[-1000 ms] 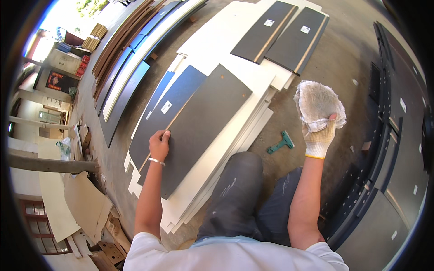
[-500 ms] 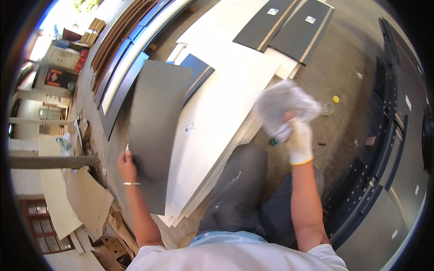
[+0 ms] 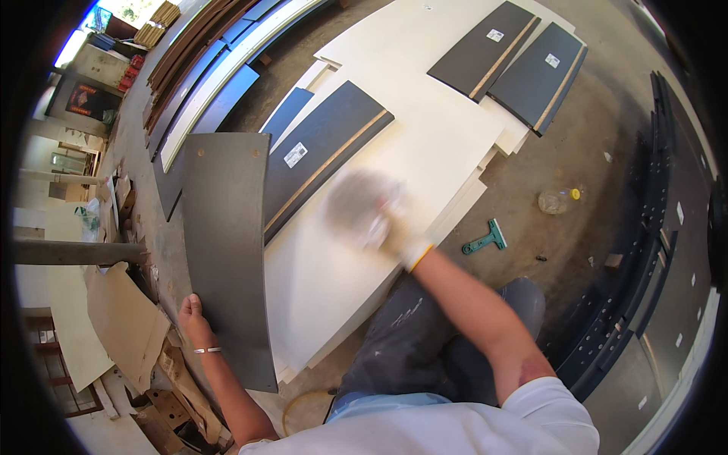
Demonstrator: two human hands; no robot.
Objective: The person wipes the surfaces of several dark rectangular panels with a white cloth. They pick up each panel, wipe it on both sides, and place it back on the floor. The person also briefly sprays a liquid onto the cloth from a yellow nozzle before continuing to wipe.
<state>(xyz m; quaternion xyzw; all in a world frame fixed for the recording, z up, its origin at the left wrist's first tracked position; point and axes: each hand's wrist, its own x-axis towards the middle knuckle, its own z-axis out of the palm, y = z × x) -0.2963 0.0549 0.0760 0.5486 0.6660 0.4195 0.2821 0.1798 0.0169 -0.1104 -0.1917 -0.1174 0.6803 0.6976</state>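
Above white boards (image 3: pixel 436 171), the leftward-angled right hand (image 3: pixel 396 236) clutches greyish-white cloth (image 3: pixel 359 206); the left hand (image 3: pixel 197 324) grips a dark-grey rectangular panel (image 3: pixel 227 250).

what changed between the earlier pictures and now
The dark panel moved left from across the white boards; the left hand also moved left and toward the person, and is on its left edge. The gloved right hand swung left from above the floor to over the boards, with the blurred white cloth wad. The green scraper stayed on the floor.
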